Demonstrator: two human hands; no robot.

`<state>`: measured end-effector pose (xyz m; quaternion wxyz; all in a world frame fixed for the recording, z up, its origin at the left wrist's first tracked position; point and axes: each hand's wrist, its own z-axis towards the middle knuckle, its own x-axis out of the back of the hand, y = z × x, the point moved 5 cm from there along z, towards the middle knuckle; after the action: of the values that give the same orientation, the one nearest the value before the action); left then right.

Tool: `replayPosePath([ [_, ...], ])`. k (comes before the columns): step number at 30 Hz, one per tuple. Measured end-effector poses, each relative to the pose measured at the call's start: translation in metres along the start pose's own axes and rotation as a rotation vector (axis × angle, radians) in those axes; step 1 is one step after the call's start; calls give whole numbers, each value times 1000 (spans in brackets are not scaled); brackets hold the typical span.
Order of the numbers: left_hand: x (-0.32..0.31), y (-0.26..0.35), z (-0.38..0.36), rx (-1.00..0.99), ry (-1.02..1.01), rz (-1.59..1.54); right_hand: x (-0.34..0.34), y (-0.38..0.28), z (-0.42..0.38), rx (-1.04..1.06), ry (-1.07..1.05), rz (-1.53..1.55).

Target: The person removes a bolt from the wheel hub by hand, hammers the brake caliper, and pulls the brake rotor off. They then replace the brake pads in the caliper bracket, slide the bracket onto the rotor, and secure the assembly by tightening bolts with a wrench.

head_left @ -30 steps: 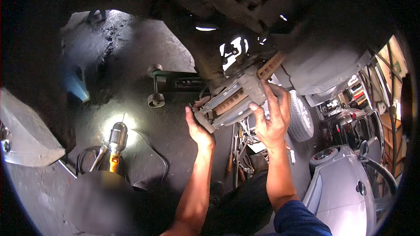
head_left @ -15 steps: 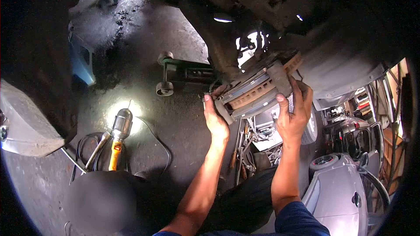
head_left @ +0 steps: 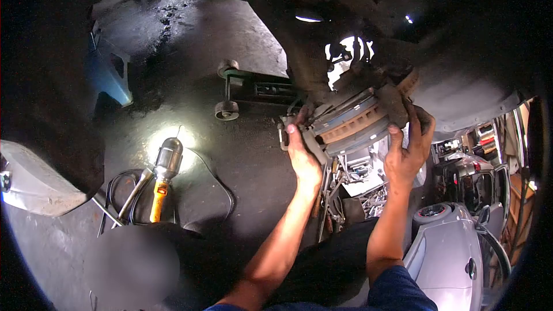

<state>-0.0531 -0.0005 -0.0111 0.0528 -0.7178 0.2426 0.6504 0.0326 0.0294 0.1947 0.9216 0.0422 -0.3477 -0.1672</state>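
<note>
I have both hands on the brake caliper bracket (head_left: 393, 106), nearly at 3 o'clock from the centre.
My left hand (head_left: 304, 152) is half curled around its 8 o'clock end; my right hand (head_left: 410, 144) holds the 2 o'clock end, thumb and fingers moderately apart. Its long axis runs between these ends, along the vented brake disc (head_left: 354, 128), with the open side towards my view.

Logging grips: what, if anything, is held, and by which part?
A brake caliper bracket, by its ends: left hand at one, right hand at the other.
</note>
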Motion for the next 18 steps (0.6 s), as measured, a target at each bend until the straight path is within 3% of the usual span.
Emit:
replayPosePath([
  [6, -12, 14, -6, 95, 3, -1, -2, 6, 1, -44, -35, -27],
  [10, -8, 16, -2, -43, -13, 241, 0, 1, 2, -163, -77, -26],
  [13, -7, 3, -5, 104, 18, 63, 2, 7, 4, -168, -99, 8],
  [18, -9, 8, -6, 44, -16, 151, 2, 7, 4, -126, -76, 0],
])
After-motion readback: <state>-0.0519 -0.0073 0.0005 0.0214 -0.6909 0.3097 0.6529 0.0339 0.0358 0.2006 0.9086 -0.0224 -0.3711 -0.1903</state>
